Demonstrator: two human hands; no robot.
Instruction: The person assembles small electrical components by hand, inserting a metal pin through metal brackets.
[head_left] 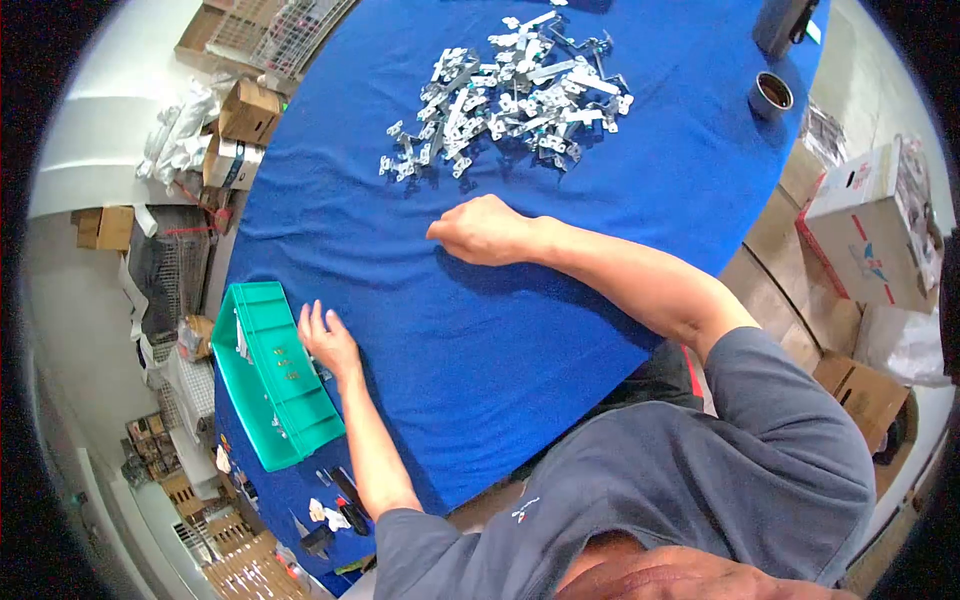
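My left hand (331,343) is beside the long side of a green plastic bin (310,415), its fingers apart and nothing visible in them. A few small pieces lie inside the bin, by its walls. Over the blue cloth (400,300), my right hand (485,231) is closed with the fingers curled under. I cannot tell what, if anything, is in it. Beyond that hand lies a loose heap of silvery metal brackets (515,100), some with small green-blue bits.
A dark-rimmed cup (770,95) and a dark upright container (783,25) stand at the table's far right. Small tools and white scraps (328,515) lie below the bin. Cardboard boxes (250,110) line the left wall; a white carton (865,225) stands right of the table.
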